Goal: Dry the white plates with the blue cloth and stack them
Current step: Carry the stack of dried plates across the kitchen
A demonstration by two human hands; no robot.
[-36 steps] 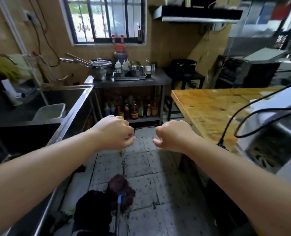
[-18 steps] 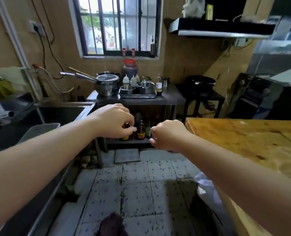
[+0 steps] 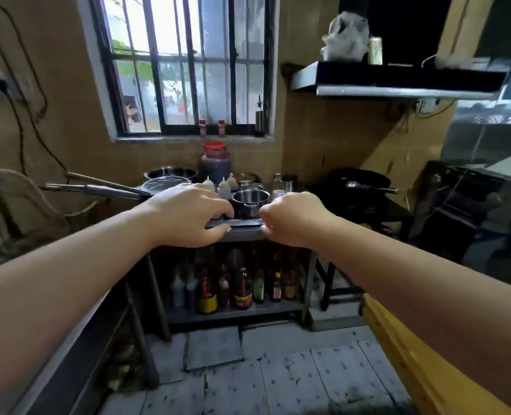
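No white plate and no blue cloth shows in the head view. Both my bare arms reach forward at chest height. My left hand (image 3: 188, 215) hangs in the air with its fingers loosely curved and the thumb out, holding nothing. My right hand (image 3: 293, 218) is curled into a loose fist, a hand's width to the right of the left one, and it too holds nothing. Both hands appear in front of the near edge of a metal table (image 3: 242, 233); I cannot tell whether they touch it.
The metal table carries steel pots (image 3: 249, 200), squeeze bottles and a big jar, with sauce bottles (image 3: 239, 290) on its lower shelf. A steel sink counter (image 3: 68, 354) runs along the left, a wooden counter (image 3: 413, 357) along the right. A black wok (image 3: 359, 179) sits right of the table.
The view has tilted up from the floor towards the window and closed in on the metal table. Both hands stay side by side and empty; the left one's fingers have loosened.
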